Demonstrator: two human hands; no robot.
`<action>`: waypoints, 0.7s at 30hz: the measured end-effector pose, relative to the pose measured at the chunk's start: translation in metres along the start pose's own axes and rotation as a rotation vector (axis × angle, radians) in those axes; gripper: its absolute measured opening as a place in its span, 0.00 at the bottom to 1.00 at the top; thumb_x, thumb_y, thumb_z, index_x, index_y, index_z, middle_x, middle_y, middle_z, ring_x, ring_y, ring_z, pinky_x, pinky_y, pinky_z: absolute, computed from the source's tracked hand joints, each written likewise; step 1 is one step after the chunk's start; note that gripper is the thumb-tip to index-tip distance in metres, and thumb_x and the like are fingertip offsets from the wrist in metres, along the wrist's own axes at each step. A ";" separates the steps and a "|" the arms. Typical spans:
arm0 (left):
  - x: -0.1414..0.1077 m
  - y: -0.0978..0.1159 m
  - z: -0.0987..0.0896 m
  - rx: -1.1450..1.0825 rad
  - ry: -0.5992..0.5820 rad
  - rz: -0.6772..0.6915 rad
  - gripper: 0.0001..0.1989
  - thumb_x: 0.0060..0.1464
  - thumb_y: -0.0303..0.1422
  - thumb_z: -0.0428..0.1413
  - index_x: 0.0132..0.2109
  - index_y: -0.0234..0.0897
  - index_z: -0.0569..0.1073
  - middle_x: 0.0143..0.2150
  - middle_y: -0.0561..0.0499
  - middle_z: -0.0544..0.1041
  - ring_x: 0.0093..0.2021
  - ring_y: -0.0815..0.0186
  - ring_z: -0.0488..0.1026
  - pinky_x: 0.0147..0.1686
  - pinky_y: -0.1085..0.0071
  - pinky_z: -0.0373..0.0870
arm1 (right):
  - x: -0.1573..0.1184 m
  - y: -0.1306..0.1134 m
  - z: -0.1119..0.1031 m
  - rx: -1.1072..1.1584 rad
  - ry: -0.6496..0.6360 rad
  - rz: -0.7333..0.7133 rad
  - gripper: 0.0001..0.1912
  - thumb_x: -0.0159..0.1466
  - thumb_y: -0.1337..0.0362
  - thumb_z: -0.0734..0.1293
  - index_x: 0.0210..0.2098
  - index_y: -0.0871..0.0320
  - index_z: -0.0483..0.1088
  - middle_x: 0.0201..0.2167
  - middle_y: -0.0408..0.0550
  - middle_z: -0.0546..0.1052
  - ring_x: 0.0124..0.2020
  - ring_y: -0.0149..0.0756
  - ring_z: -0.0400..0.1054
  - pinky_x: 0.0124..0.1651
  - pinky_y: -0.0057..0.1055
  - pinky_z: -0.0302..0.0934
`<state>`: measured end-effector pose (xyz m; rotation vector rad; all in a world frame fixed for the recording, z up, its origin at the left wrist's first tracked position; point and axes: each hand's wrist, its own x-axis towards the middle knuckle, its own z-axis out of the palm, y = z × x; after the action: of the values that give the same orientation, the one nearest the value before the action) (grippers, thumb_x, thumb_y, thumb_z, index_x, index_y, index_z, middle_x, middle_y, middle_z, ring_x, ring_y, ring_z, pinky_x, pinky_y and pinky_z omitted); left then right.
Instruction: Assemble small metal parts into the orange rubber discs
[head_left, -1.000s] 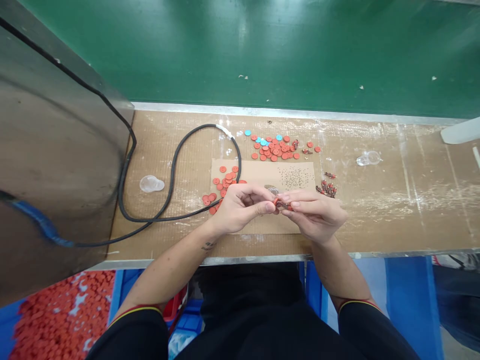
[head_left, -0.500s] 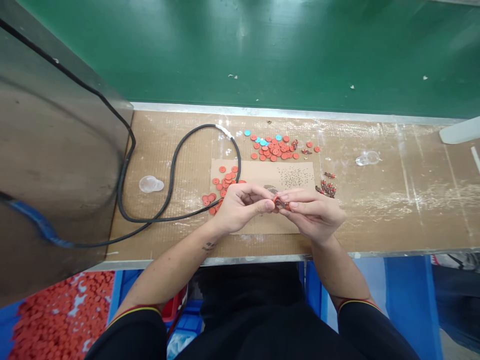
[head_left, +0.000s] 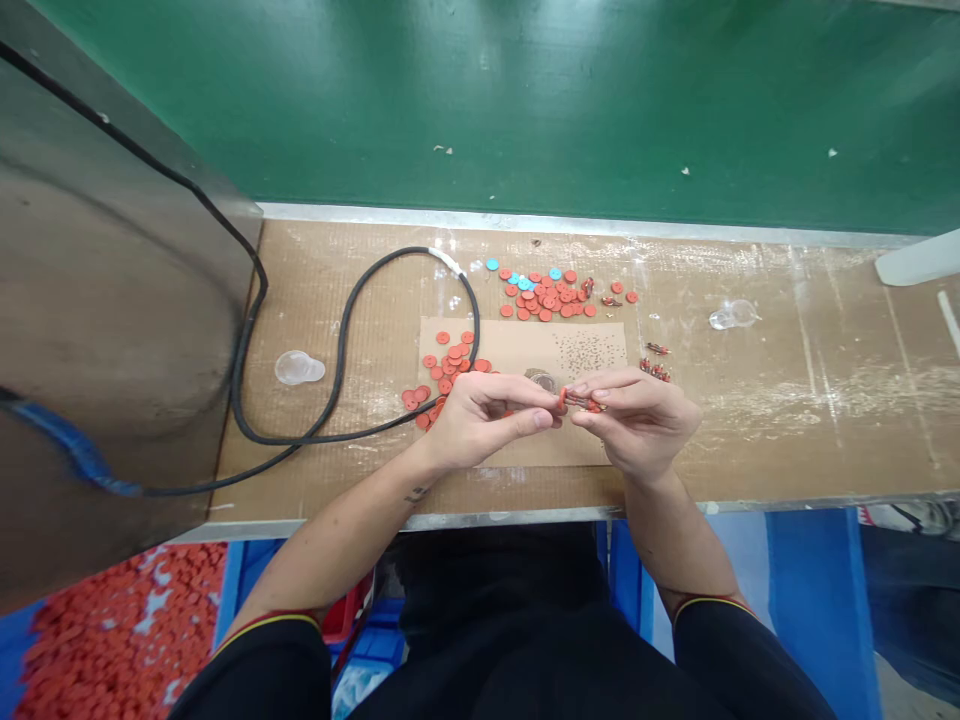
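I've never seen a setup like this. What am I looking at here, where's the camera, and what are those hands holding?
There's no machine here: these are a person's own two bare hands, seen from a camera worn on their head, looking forward and down. The left hand and right hand together pinch a small red-and-metal part; it's too small to make out in detail. They work over a cardboard sheet on a workbench, with loose red discs, a few blue discs, and similar small parts nearby. A black cable loops across the bench, and a heap of red discs lies below it at lower left.
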<state>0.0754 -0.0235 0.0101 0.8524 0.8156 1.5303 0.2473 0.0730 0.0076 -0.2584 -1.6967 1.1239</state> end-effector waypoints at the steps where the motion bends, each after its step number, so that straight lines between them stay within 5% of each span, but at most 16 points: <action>1: 0.000 -0.001 -0.001 0.026 -0.007 0.021 0.06 0.55 0.35 0.72 0.40 0.39 0.88 0.36 0.44 0.87 0.35 0.65 0.85 0.38 0.73 0.84 | 0.000 -0.001 0.000 0.015 0.000 0.019 0.18 0.58 0.72 0.82 0.45 0.48 0.82 0.38 0.41 0.87 0.36 0.36 0.85 0.40 0.29 0.83; 21: 0.000 -0.004 -0.002 0.031 -0.016 0.105 0.04 0.59 0.32 0.69 0.43 0.41 0.88 0.38 0.44 0.87 0.38 0.63 0.85 0.39 0.72 0.84 | 0.004 -0.004 -0.003 0.022 -0.104 0.024 0.23 0.61 0.76 0.78 0.50 0.44 0.82 0.39 0.41 0.88 0.41 0.38 0.86 0.44 0.33 0.84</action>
<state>0.0759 -0.0229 0.0061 0.9412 0.7952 1.6041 0.2498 0.0749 0.0136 -0.2102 -1.7755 1.1913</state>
